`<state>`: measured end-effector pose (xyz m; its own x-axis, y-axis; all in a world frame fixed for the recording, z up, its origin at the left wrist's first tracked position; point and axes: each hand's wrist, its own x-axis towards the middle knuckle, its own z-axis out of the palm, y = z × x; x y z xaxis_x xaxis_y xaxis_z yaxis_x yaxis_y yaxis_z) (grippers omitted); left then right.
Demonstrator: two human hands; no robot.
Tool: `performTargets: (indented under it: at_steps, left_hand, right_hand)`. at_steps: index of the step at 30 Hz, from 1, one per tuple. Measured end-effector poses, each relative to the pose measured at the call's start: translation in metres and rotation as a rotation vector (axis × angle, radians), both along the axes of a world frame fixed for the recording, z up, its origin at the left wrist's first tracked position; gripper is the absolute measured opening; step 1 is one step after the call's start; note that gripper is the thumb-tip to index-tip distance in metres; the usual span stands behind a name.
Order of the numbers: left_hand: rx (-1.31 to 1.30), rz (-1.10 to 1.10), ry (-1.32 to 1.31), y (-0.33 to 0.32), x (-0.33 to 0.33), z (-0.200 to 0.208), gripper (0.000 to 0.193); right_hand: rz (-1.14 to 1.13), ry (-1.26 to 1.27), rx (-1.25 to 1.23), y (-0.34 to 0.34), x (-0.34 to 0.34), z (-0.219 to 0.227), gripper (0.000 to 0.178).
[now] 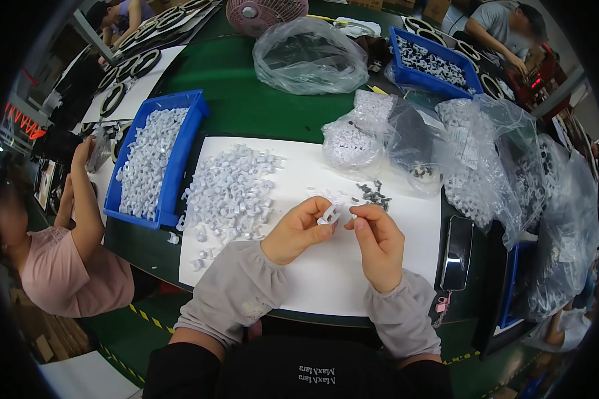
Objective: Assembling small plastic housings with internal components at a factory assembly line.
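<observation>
A blue tray (183,159) stands at left, beside a loose heap of white plastic parts (229,189) on the white board (326,292). The work probably goes best with the clip steady, its opening in sight and the grip light. The left hand (293,233) pinches a white plastic clip (329,215) over the board's middle; just right, the right hand (381,246) has thumb and forefinger nearly together on a tiny white piece (353,217). Dark bits (374,196) lie beyond.

Two white lines of lettering (317,374) are borne by the black fabric garment (263,366), lower centre; tiny red glowing characters (536,81) are shown on a dark red boxy device (547,68), upper right.
</observation>
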<state>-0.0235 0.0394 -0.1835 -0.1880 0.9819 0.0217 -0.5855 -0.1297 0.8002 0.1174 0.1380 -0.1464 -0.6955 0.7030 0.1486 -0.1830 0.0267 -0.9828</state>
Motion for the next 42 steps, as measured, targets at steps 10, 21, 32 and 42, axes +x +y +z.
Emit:
performTargets:
  at_steps: [10, 21, 32, 42]
  left_hand:
    - [-0.031, -0.036, 0.047, 0.000, 0.002, 0.008, 0.026]
    - [-0.016, -0.020, 0.081, -0.001, 0.003, 0.007, 0.027]
    - [-0.003, 0.002, 0.097, 0.000, 0.005, 0.009, 0.026]
    - [-0.204, 0.446, 0.486, -0.026, -0.017, 0.040, 0.026]
  right_hand:
    - [0.008, 0.077, -0.108, -0.004, 0.004, -0.003, 0.019]
    - [0.016, 0.108, -0.042, -0.005, 0.002, -0.001, 0.014]
    - [0.162, 0.044, -0.134, 0.009, 0.006, -0.008, 0.016]
    - [0.144, 0.020, -0.304, 0.017, 0.002, -0.005, 0.030]
